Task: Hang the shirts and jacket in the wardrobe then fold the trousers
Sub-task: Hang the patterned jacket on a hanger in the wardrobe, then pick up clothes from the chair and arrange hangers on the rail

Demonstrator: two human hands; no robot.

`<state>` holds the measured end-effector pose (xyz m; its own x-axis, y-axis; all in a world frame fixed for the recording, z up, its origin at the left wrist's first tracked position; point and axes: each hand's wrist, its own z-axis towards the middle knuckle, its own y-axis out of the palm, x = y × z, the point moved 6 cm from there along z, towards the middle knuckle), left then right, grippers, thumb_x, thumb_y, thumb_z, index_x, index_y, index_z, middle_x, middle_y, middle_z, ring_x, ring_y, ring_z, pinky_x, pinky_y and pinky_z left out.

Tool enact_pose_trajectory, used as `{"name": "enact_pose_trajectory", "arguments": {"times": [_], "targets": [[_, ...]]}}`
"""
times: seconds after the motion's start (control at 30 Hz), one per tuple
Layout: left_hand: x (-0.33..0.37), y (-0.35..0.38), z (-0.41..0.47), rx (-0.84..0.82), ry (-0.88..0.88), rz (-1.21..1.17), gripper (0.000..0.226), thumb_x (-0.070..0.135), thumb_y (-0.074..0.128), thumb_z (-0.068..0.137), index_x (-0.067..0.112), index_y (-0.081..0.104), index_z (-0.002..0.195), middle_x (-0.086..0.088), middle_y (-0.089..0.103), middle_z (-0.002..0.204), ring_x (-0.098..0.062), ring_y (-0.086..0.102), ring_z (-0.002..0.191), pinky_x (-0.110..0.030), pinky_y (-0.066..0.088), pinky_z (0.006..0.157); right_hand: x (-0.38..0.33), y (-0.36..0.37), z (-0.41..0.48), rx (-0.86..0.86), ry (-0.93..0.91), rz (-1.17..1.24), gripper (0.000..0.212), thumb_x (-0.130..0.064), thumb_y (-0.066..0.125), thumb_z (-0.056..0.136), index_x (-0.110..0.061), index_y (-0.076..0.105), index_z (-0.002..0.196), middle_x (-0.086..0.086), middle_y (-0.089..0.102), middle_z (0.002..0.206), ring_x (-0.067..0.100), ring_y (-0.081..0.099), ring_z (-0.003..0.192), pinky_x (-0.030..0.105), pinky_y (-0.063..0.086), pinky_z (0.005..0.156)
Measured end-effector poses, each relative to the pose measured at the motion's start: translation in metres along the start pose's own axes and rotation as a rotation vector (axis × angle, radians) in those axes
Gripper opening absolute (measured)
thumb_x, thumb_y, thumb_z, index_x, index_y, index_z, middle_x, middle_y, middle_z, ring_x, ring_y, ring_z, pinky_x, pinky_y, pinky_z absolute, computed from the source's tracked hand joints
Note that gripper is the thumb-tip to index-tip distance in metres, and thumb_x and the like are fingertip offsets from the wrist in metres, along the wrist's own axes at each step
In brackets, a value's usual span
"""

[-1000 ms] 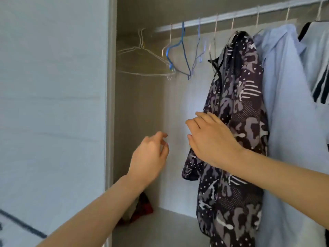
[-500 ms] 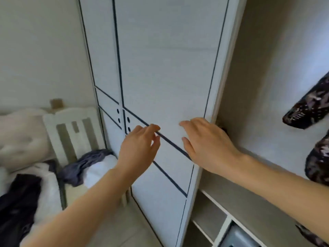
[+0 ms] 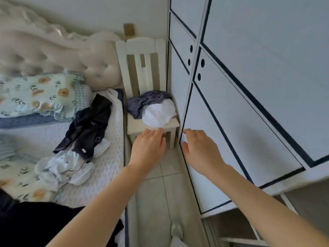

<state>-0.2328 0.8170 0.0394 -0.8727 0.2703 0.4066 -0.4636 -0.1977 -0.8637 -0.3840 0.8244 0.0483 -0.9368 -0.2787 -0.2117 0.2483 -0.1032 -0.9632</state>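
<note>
A crumpled white garment (image 3: 158, 114) and a grey-blue garment (image 3: 146, 102) lie heaped on a small cream chair (image 3: 142, 56) beside the wardrobe. On the bed, a dark navy garment (image 3: 89, 125) is spread out, with a pale bluish-white garment (image 3: 65, 168) bunched below it. My left hand (image 3: 149, 147) reaches toward the chair seat, fingers relaxed and holding nothing, just short of the white garment. My right hand (image 3: 201, 148) hovers in front of the wardrobe door (image 3: 249, 104), fingers loose and empty.
The bed (image 3: 110, 168) with a floral pillow (image 3: 39, 93) and tufted headboard (image 3: 53, 52) fills the left. A narrow tiled floor strip (image 3: 156, 202) runs between bed and wardrobe. The open wardrobe section shows at the lower right corner.
My view has swung left and down from the hanging clothes, past the wardrobe door, to the chair and bed. Both hands stayed empty and now reach toward the chair.
</note>
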Motion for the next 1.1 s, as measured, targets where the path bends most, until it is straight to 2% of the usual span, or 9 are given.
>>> {"name": "enact_pose_trajectory", "arguments": {"times": [0.1, 0.2, 0.33, 0.47, 0.57, 0.77, 0.87, 1.03, 1.1], "targets": [[-0.032, 0.031, 0.003, -0.063, -0.148, 0.017, 0.025, 0.019, 0.053, 0.098, 0.010, 0.064, 0.118, -0.003, 0.069, 0.091, -0.025, 0.059, 0.092, -0.039, 0.048, 0.076, 0.009, 0.036, 0.029, -0.064, 0.007, 0.052, 0.030, -0.017, 0.044, 0.096, -0.009, 0.050, 0.124, 0.006, 0.060, 0.108, 0.025, 0.053, 0.104, 0.034, 0.047, 0.072], [-0.061, 0.053, 0.008, -0.100, -0.289, -0.003, 0.025, 0.019, 0.050, 0.099, 0.011, 0.063, 0.119, -0.003, 0.068, 0.093, -0.024, 0.059, 0.092, -0.041, 0.049, 0.079, 0.016, 0.067, 0.055, -0.149, 0.002, 0.069, 0.030, -0.015, 0.042, 0.096, -0.008, 0.049, 0.125, 0.007, 0.060, 0.113, 0.026, 0.051, 0.109, 0.037, 0.049, 0.079], [-0.098, 0.071, 0.021, -0.106, -0.427, -0.001, 0.024, 0.017, 0.051, 0.098, 0.011, 0.063, 0.118, -0.004, 0.067, 0.090, -0.023, 0.059, 0.087, -0.039, 0.049, 0.074, 0.023, 0.105, 0.093, -0.249, -0.003, 0.062, 0.028, -0.015, 0.041, 0.096, -0.009, 0.049, 0.122, 0.007, 0.059, 0.115, 0.025, 0.050, 0.110, 0.038, 0.049, 0.082], [-0.139, 0.083, 0.042, -0.118, -0.517, 0.003, 0.022, 0.015, 0.052, 0.097, 0.010, 0.064, 0.115, -0.003, 0.065, 0.087, -0.024, 0.059, 0.086, -0.034, 0.043, 0.067, 0.026, 0.137, 0.137, -0.309, -0.020, 0.045, 0.025, -0.013, 0.041, 0.095, -0.008, 0.050, 0.118, 0.006, 0.059, 0.110, 0.025, 0.051, 0.104, 0.036, 0.049, 0.078], [-0.175, 0.093, 0.065, -0.144, -0.574, -0.002, 0.022, 0.017, 0.050, 0.099, 0.012, 0.063, 0.116, 0.005, 0.053, 0.083, -0.022, 0.057, 0.083, -0.034, 0.046, 0.070, 0.023, 0.160, 0.179, -0.349, -0.027, 0.025, 0.026, -0.016, 0.042, 0.096, -0.008, 0.049, 0.120, 0.007, 0.059, 0.112, 0.026, 0.051, 0.106, 0.037, 0.049, 0.079], [-0.259, 0.115, 0.131, -0.263, -0.590, 0.033, 0.021, 0.019, 0.047, 0.100, 0.013, 0.060, 0.115, -0.004, 0.065, 0.093, -0.025, 0.058, 0.088, -0.038, 0.049, 0.076, 0.017, 0.207, 0.274, -0.423, -0.005, -0.002, 0.032, -0.020, 0.041, 0.099, -0.007, 0.048, 0.127, 0.009, 0.057, 0.122, 0.026, 0.051, 0.113, 0.039, 0.050, 0.087], [-0.295, 0.125, 0.170, -0.318, -0.575, 0.024, 0.020, 0.020, 0.045, 0.100, 0.014, 0.059, 0.113, -0.005, 0.065, 0.096, -0.025, 0.058, 0.088, -0.038, 0.050, 0.076, 0.020, 0.224, 0.316, -0.461, 0.036, -0.026, 0.032, -0.020, 0.040, 0.099, -0.007, 0.047, 0.127, 0.009, 0.057, 0.120, 0.026, 0.052, 0.110, 0.036, 0.050, 0.083], [-0.339, 0.158, 0.241, -0.398, -0.496, 0.083, 0.017, 0.021, 0.044, 0.100, 0.013, 0.058, 0.106, -0.003, 0.061, 0.090, -0.022, 0.050, 0.077, -0.033, 0.040, 0.067, 0.042, 0.256, 0.381, -0.511, 0.093, -0.044, 0.026, -0.015, 0.040, 0.097, -0.008, 0.049, 0.121, 0.008, 0.058, 0.110, 0.024, 0.051, 0.101, 0.034, 0.047, 0.073], [-0.350, 0.179, 0.265, -0.457, -0.475, 0.097, 0.018, 0.022, 0.045, 0.100, 0.014, 0.058, 0.110, -0.004, 0.062, 0.093, -0.023, 0.054, 0.083, -0.032, 0.040, 0.068, 0.059, 0.272, 0.402, -0.544, 0.120, -0.045, 0.026, -0.013, 0.040, 0.097, -0.008, 0.049, 0.120, 0.008, 0.058, 0.109, 0.024, 0.050, 0.101, 0.036, 0.049, 0.073]]}}
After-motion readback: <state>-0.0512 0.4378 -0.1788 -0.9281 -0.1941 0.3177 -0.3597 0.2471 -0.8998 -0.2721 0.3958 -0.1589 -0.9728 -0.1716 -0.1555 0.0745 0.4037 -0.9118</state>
